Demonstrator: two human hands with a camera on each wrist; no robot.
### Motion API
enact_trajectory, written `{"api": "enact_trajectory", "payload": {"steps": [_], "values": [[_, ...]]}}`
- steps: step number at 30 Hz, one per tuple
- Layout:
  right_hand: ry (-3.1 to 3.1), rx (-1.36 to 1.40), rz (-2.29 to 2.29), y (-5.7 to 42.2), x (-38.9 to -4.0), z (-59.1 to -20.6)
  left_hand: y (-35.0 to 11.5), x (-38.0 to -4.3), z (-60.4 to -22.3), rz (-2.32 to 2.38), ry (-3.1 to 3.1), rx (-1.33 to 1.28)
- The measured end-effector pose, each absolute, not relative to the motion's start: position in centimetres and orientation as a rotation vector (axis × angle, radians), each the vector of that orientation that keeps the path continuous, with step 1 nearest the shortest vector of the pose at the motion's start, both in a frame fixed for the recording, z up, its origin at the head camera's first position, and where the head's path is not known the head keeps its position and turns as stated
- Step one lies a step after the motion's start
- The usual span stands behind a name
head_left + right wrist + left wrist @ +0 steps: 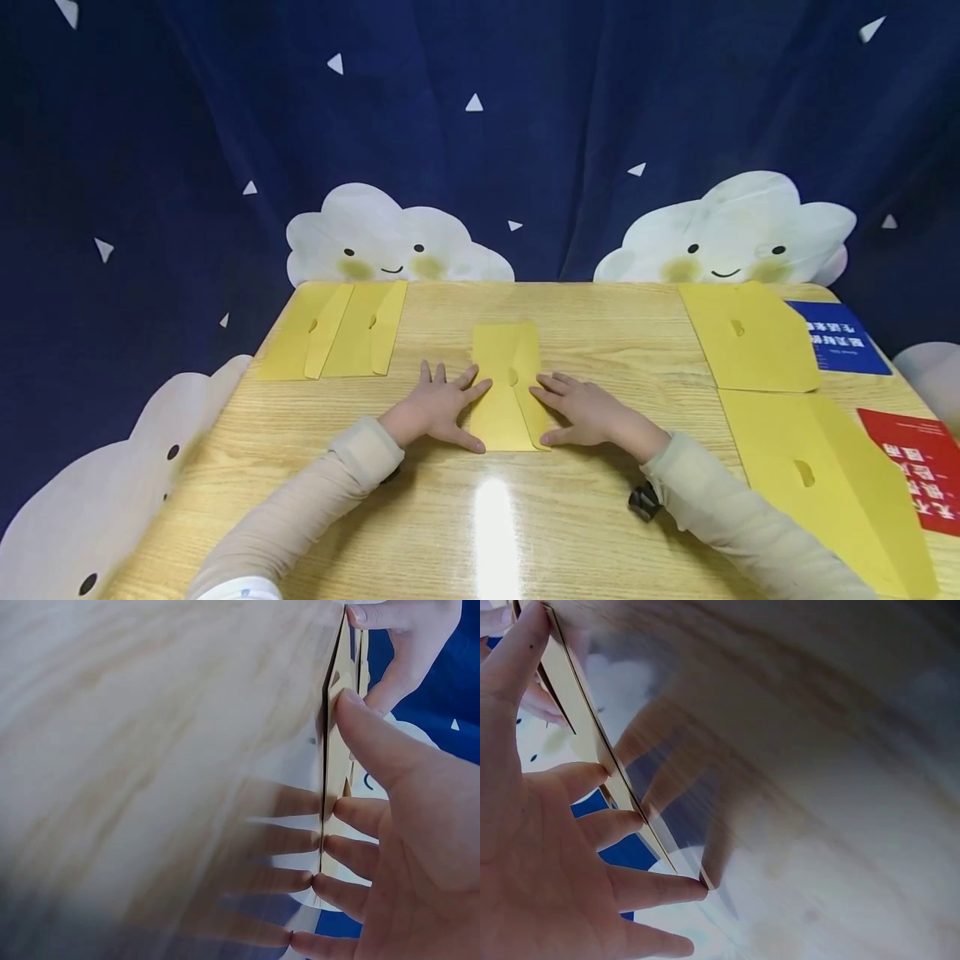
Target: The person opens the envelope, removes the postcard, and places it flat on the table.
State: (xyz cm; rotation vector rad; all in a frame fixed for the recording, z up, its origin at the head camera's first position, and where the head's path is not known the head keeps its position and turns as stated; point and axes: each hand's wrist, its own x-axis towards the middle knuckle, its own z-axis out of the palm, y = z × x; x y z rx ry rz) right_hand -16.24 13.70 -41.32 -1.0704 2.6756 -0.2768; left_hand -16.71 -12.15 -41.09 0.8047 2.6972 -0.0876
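The whole layout is shown only from the head: a yellow envelope [495, 417] is set lengthwise at the middle of the wood-grain table [600, 333], two closed yellow envelopes [352, 342] are laid side by side at the far left, and at the right a far yellow envelope [765, 358] and a near yellow envelope [795, 533] are placed edge to edge. A blue card [855, 350] and a red card [918, 475], both printed with white characters, are partly covered by these two; whether they lie inside or underneath cannot be told. From the wrists, what is hidden above is revealed — the middle envelope is seen nearly edge-on, and the fingers are mirrored in the glossy tabletop. The left hand [441, 404] is spread wide, nothing being grasped, and the envelope's left edge is touched by its fingertips. The right hand [588, 410] is likewise unclenched, its fingers extended and lightly parted, and the right edge is met by its fingertips and thumb. The middle envelope is lying flat, its flap [531, 408] folded over from the right — a small half-round tab being seen near its centre.
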Motion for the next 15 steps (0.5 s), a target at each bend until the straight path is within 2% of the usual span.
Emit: {"api": "enact_trajectory", "payload": {"steps": [15], "values": [[2.687,-1.083,-0.287,15.1,-15.8,-41.9,-11.1,-16.2,-41.0,-0.146,2.698,0.837]]}}
